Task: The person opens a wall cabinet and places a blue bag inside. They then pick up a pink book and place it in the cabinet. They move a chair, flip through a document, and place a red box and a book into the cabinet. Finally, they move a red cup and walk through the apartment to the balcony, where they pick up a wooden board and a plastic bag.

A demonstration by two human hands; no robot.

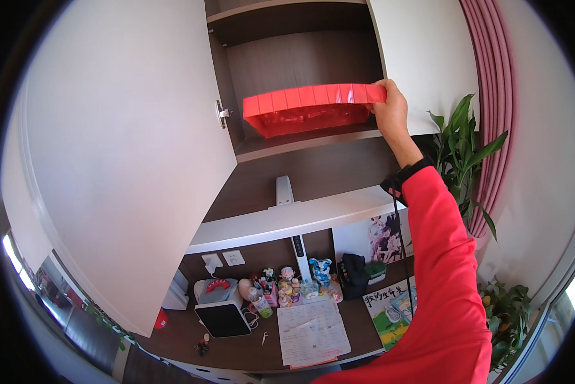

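Observation:
My right hand [391, 106], at the end of a red sleeve, grips the right end of a red plastic basket [311, 96]. The basket has a ribbed rim and a glossy lower part; what it holds, if anything, cannot be seen. It is at the opening of a dark wood cabinet compartment [287, 57], just over the bottom shelf board [311, 142]. Whether its base touches the board is unclear. A white cabinet door [124, 144] stands swung out on the left, its metal hinge [223, 114] showing. My left hand is out of view.
Below, a white shelf edge [287, 223] crosses over a desk [239, 353] with papers [314, 331], a black-screened device [222, 319], a bottle [259, 303], figurines [290, 288] and a picture book [388, 312]. A leafy plant [460, 139] and pink curtain [496, 96] stand right.

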